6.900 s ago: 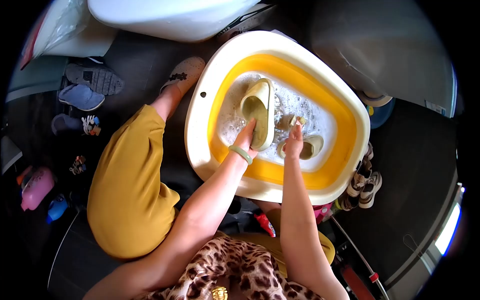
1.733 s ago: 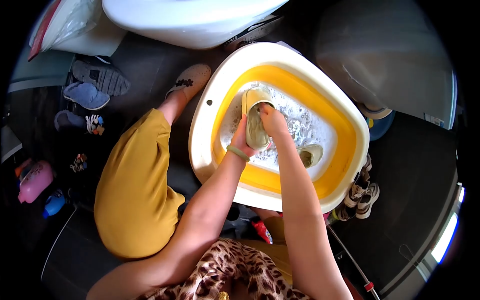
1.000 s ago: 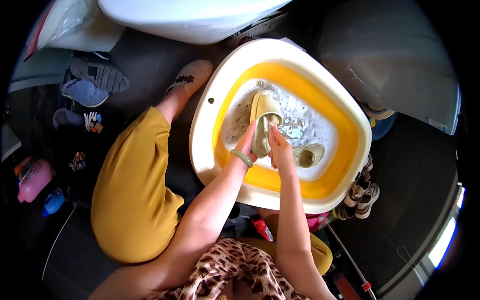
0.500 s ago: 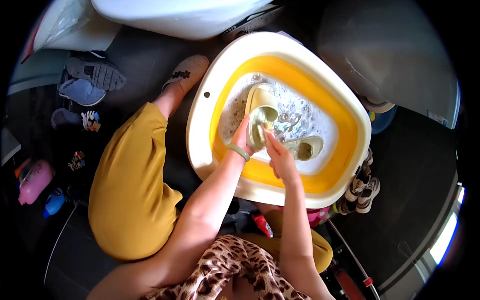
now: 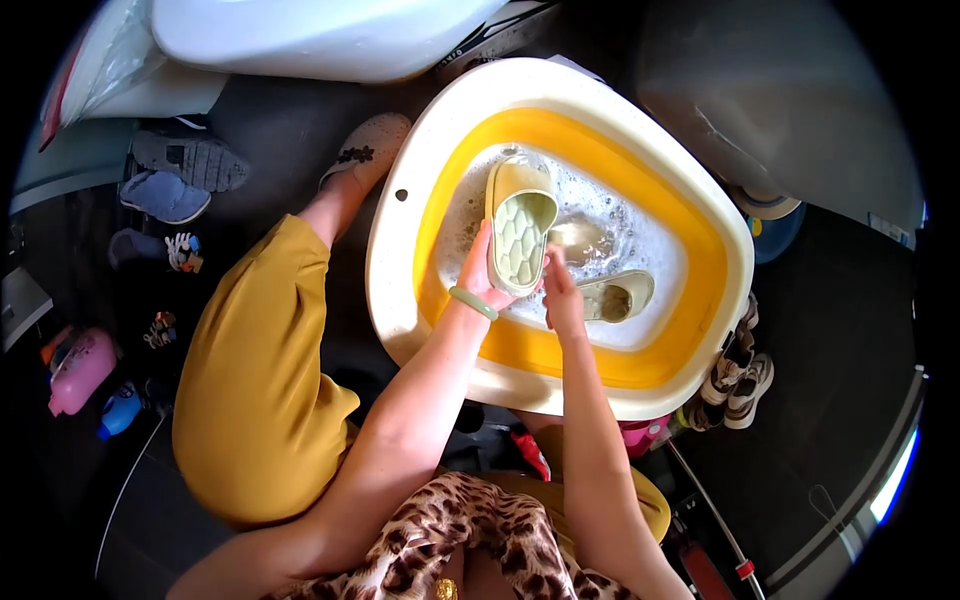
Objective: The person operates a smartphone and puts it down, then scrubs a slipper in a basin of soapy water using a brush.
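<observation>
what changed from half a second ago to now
The right hand has moved from over the raised slipper to beside its right edge, uncovering more of the textured insole. The left hand still holds that slipper; the other slipper stays in the washtub.

Two pale green slippers (image 5: 521,238) are showing, and just one yellow-and-white basin (image 5: 392,290) is standing on the floor (image 5: 280,130). One green bangle (image 5: 473,303) and one flower-trimmed shoe (image 5: 375,140) are being worn. Two containers are lying around, one pink container (image 5: 84,370) and one blue container (image 5: 119,410). One fluffy blue slipper (image 5: 166,197) and one grey shoe (image 5: 205,163) are also appearing, while at least two sneakers (image 5: 748,395) are sitting in a group too overlapped for an exact tally
</observation>
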`<control>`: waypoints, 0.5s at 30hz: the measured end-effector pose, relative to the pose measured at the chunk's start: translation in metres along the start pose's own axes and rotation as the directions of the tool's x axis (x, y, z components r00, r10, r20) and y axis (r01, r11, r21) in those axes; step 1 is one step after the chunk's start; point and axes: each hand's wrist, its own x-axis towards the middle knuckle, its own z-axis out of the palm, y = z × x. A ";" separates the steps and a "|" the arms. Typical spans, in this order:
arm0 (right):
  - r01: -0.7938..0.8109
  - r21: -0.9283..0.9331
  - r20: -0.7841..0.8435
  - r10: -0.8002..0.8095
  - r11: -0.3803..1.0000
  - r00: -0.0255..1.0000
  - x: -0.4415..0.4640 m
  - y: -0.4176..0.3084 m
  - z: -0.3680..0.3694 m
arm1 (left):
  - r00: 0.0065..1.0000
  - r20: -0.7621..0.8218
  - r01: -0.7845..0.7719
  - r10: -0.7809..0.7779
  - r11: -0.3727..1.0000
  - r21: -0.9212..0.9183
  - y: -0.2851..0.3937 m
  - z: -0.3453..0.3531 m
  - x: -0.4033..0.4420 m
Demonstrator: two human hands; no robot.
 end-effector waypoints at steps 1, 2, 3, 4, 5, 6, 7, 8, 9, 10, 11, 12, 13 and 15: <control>-0.099 0.135 0.038 0.094 0.986 0.995 -0.010 -0.009 -0.001 | 0.997 0.077 -0.019 0.022 0.999 -0.036 -0.002 0.003 0.000; -0.103 0.134 0.035 0.099 0.986 0.994 -0.023 -0.016 -0.009 | 0.997 0.075 -0.015 0.018 0.999 -0.039 -0.003 0.003 -0.001; -0.079 0.231 -0.012 0.084 0.970 0.996 -0.037 -0.024 -0.019 | 0.999 0.037 0.000 0.001 0.999 -0.042 -0.001 0.003 -0.003; -0.063 0.278 -0.036 0.076 0.959 0.996 -0.051 -0.038 -0.024 | 1.000 0.004 0.013 -0.013 0.999 -0.045 0.001 0.004 -0.002; -0.045 0.323 -0.061 0.068 0.945 0.996 -0.065 -0.052 -0.030 | 1.000 0.005 0.013 -0.013 0.999 -0.045 0.003 0.008 -0.004; -0.070 0.261 0.018 0.068 0.963 0.998 -0.084 -0.070 -0.033 | 0.997 -0.075 -0.011 0.013 1.000 0.028 0.004 0.014 -0.009; -0.087 0.196 0.094 0.069 0.977 0.993 -0.097 -0.084 -0.034 | 0.988 -0.148 -0.028 0.044 0.994 0.105 0.005 0.017 -0.010; -0.066 0.229 0.088 0.047 0.971 0.995 -0.104 -0.093 -0.021 | 0.989 -0.140 -0.027 0.041 0.994 0.105 0.006 0.015 -0.007; -0.036 0.225 0.108 0.011 0.974 0.994 -0.104 -0.096 -0.010 | 0.988 -0.144 -0.044 0.047 0.999 0.026 0.006 0.010 -0.002; -0.007 0.221 0.128 -0.022 0.975 0.991 -0.101 -0.097 0.000 | 0.987 -0.151 -0.060 0.051 0.997 -0.054 0.005 0.004 0.002; 0.062 0.267 0.113 -0.095 0.962 0.989 -0.093 -0.092 0.015 | 0.991 -0.130 -0.040 0.040 0.999 -0.001 0.005 -0.001 0.002; 0.075 0.222 0.122 -0.104 0.972 0.987 -0.088 -0.084 0.024 | 0.991 -0.127 -0.039 0.039 0.999 -0.002 0.007 -0.003 0.003; 0.098 0.182 0.113 -0.120 0.978 0.986 -0.088 -0.076 0.026 | 0.992 -0.117 -0.034 0.038 0.999 0.031 0.009 -0.005 0.004; 0.110 0.032 0.167 -0.114 0.993 0.979 -0.092 -0.072 0.013 | 0.974 -0.169 -0.123 0.149 0.980 0.154 0.006 0.005 0.002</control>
